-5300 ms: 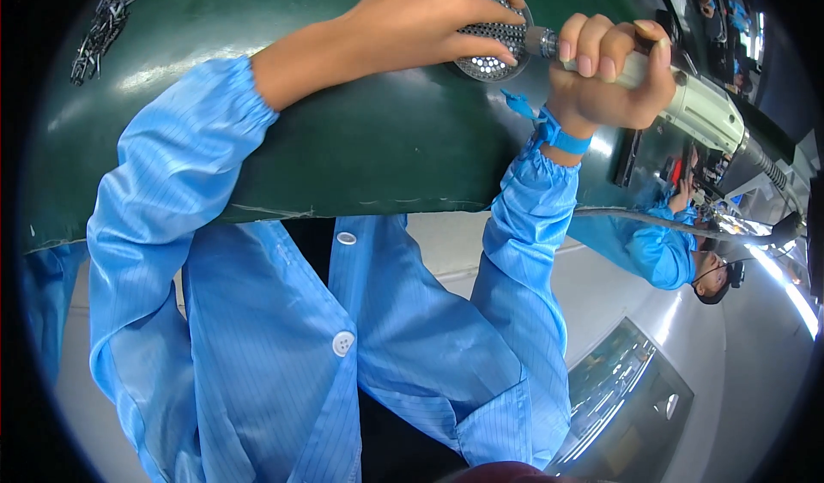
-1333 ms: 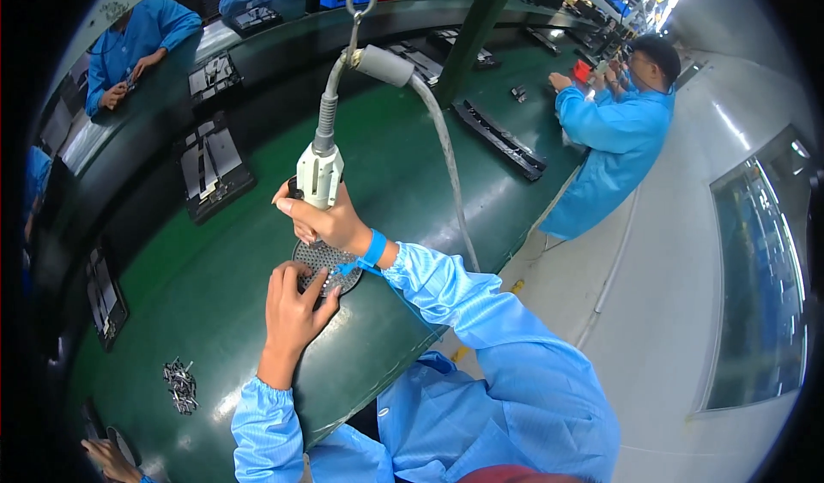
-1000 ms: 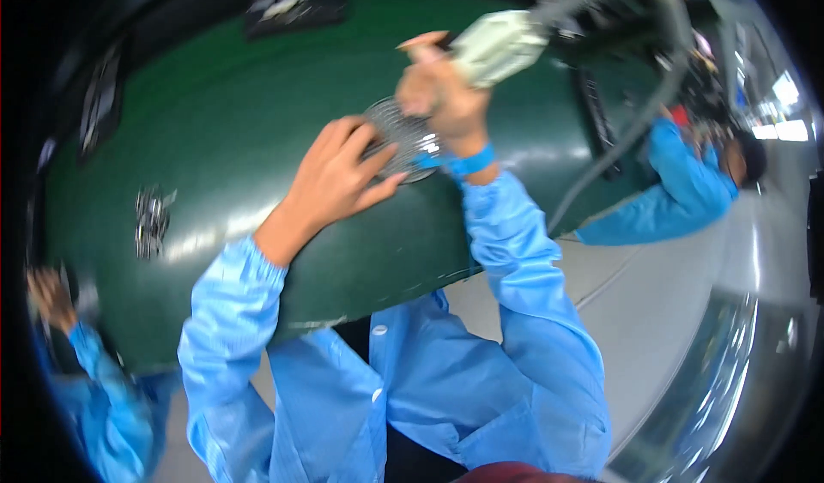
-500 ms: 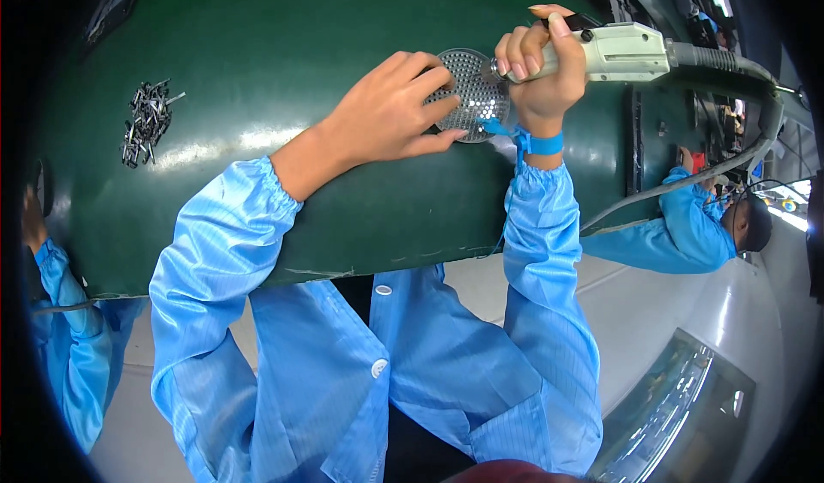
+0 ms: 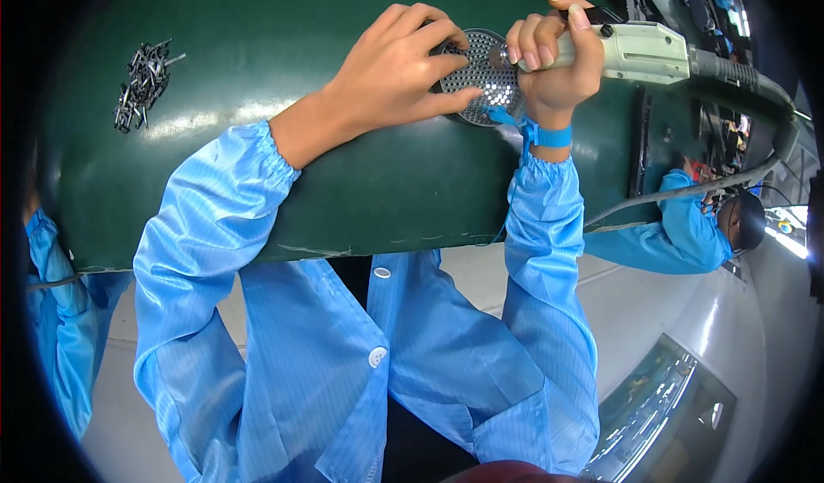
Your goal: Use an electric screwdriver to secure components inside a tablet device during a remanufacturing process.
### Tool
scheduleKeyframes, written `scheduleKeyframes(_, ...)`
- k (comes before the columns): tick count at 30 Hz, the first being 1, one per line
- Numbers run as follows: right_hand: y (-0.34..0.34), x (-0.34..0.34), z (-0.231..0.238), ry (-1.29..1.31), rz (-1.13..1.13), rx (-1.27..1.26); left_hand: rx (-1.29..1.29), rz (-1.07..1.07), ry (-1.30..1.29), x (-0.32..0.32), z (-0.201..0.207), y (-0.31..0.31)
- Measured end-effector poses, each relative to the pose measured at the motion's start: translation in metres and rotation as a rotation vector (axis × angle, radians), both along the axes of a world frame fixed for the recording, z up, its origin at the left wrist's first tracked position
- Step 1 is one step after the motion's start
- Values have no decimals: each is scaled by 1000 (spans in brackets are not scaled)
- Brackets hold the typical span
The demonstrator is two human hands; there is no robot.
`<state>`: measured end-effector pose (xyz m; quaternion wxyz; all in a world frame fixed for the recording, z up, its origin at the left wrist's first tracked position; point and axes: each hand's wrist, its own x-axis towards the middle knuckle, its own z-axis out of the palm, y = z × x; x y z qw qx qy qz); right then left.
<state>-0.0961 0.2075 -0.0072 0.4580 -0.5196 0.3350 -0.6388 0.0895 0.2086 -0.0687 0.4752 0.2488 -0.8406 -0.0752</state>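
Observation:
My right hand (image 5: 558, 58) grips a pale electric screwdriver (image 5: 644, 51) with a black lever on top. Its working end points left, over a round perforated metal plate (image 5: 482, 81), where the tip is hard to make out. Shiny spots fill some holes in the plate's lower part. At the plate's left rim, my left hand (image 5: 399, 75) has its fingers curved and spread apart from the thumb, with nothing visible in it. Around my right wrist sits a blue strap (image 5: 549, 137), its loose end lying over the plate's lower edge.
On the green tabletop (image 5: 240, 45), a pile of small dark and silvery pins or screws (image 5: 144, 86) lies at the left. A grey cable (image 5: 738, 69) leaves the screwdriver to the right. Co-workers' blue sleeves (image 5: 678, 234) show at both sides.
The whole view has shifted slightly, with the table appearing higher. My left fingers and thumb look spread a little wider at the plate's rim. The right hand keeps its grip on the screwdriver.

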Motion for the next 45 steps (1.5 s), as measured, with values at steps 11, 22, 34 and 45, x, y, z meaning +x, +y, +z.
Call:
scheduleKeyframes(11,1,-10,-14,31,-42,12,-30,12,42,6,1,3)
scheduleKeyframes(22,1,-16,-19,19,-27,18,68,-65,0,9,18,6)
scheduleKeyframes(34,-7,-10,-15,106,-2,12,-171,18,-13,8,10,-8)
scheduleKeyframes(45,19,-42,-4,-111,-22,135,89,-102,53,-14,3,3)
